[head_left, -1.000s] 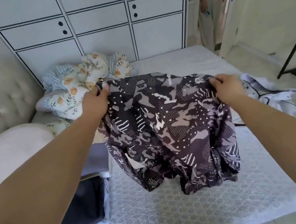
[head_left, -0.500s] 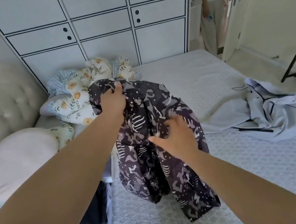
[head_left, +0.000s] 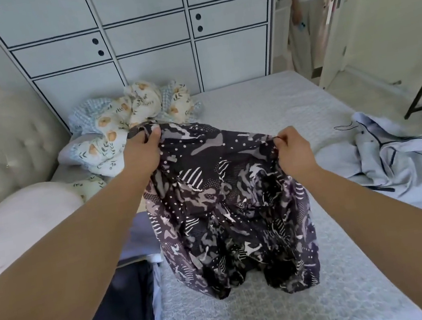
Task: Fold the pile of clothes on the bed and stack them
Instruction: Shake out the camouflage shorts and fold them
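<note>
Item: patterned shirt (head_left: 228, 207), dark with pale camouflage and dot print, held up at the centre of the frame above the bed (head_left: 264, 101); its lower hem hangs just over the quilted cover

Left hand (head_left: 142, 154): fingers and thumb clamped on the shirt's upper left corner, centre left of the frame

Right hand (head_left: 292, 151): fingers pinched on the upper right edge, right of centre

Change noted: half a second ago the right hand was pressed flat into the bunched cloth near the middle; it has since been moved out to the edge, and the shirt has been drawn wide again between both hands, as it was a second ago

Meaning for the task: the shirt is judged to be spread for laying flat, folding not yet begun

Also listed: folded stack (head_left: 128, 305) at lower left, beside the left forearm; pale garment (head_left: 386, 159) unfolded at right of frame; floral bedding (head_left: 126, 123) bundled at upper centre left; a person (head_left: 310, 11) standing in the doorway at upper right
</note>
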